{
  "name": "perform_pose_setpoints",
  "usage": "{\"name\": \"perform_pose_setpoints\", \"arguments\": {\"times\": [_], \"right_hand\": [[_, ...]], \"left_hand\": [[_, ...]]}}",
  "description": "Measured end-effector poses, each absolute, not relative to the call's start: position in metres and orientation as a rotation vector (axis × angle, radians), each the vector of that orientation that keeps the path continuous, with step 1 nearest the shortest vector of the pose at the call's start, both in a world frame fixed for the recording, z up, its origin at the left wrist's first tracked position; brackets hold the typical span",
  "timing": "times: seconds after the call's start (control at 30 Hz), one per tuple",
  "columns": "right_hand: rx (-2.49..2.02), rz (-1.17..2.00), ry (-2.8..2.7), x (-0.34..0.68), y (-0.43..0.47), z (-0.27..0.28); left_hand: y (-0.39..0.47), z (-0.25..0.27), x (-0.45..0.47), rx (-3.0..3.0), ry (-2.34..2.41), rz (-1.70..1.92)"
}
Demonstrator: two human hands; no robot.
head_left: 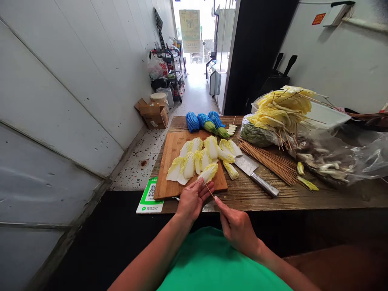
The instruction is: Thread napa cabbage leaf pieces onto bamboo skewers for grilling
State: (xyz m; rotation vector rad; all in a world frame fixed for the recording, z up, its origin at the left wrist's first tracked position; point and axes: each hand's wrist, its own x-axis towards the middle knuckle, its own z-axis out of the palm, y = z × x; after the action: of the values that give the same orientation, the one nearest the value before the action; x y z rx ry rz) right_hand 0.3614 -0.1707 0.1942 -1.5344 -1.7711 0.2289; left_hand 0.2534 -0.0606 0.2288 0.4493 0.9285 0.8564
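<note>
Both hands meet over the near edge of the board (174, 149): the left hand (191, 198), palm up with fingers loosely curled, holds a cabbage leaf (209, 173) under its thumb, just above the board's near right part. A stick (209, 189) runs from the leaf toward the right hand (238, 224), which is partly closed, one fingertip at the stick's near end; whether it pinches the stick cannot be told. More leaves (188, 165) lie overlapping on the board, some reaching past its right edge. Beside them on the table (230, 200) rest a small cabbage heart (230, 171), a cleaver (247, 165) with its handle toward the near right, and a bundle of sticks (269, 163). Farther right, skewered leaves (280, 109) are heaped near mushrooms (330, 163) in clear plastic. Blue nets (192, 122) stand behind the board; a green card (150, 198) lies at its near left corner.
</note>
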Motion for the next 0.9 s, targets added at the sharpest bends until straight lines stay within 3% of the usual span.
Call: {"name": "perform_pose_setpoints", "arguments": {"times": [0.53,0.9], "right_hand": [[-1.502,0.144,-1.743,0.363,-0.165,0.193],[-1.702,0.124,-1.642,0.364,-0.156,0.188]], "left_hand": [[-0.069,0.231,0.255,0.494,0.82,0.902],[-0.089,0.223,0.268,0.541,0.862,0.739]]}}
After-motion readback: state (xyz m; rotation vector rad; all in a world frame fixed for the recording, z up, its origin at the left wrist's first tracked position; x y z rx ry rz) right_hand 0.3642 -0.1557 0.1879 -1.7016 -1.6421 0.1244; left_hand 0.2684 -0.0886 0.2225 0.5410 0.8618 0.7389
